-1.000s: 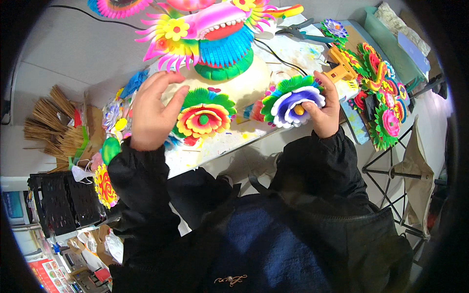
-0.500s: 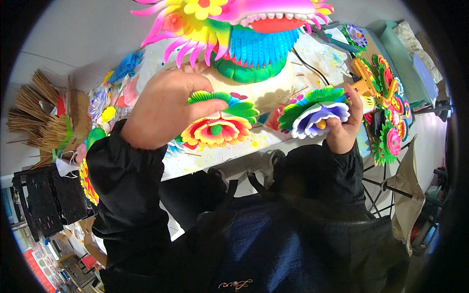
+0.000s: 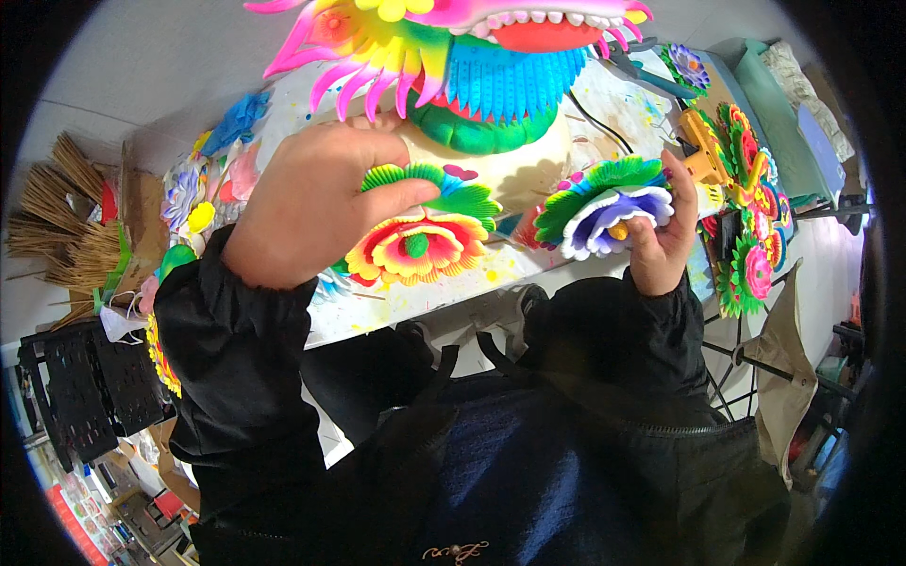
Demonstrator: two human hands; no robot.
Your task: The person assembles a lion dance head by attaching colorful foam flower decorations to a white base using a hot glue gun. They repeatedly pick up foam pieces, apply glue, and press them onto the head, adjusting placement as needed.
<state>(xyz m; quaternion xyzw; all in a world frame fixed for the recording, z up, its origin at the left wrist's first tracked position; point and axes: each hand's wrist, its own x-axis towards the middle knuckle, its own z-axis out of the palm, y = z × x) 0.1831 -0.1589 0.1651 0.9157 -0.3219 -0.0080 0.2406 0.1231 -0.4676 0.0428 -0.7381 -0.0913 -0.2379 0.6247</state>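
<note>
Painted foam or paper, by the look of it: the red-and-yellow flower [image 3: 415, 247] in my left hand [image 3: 311, 203] seems light and thin-petalled, stiff enough to keep its shape but easy to crush or crease at the layered edges (material is my guess, surface looks matte, not slippery). Best hold is probably at the green leaf backing, not the petal tips. My left hand is closed around that backing from above, thumb pressed on the green fan, wrist bent over, forearm coming up from lower left in a black sleeve. The flower sits just above the paint-spattered table [image 3: 528, 269], near its front edge. My right hand [image 3: 661, 236] grips the purple-and-white flower [image 3: 609, 208] from underneath and behind, fingers curled round its back, held up clear of the table, petals facing left. Both flowers are apart, below the big multicoloured dragon-like head [image 3: 462, 57]. More flowers [image 3: 746, 217] stand at right.
</note>
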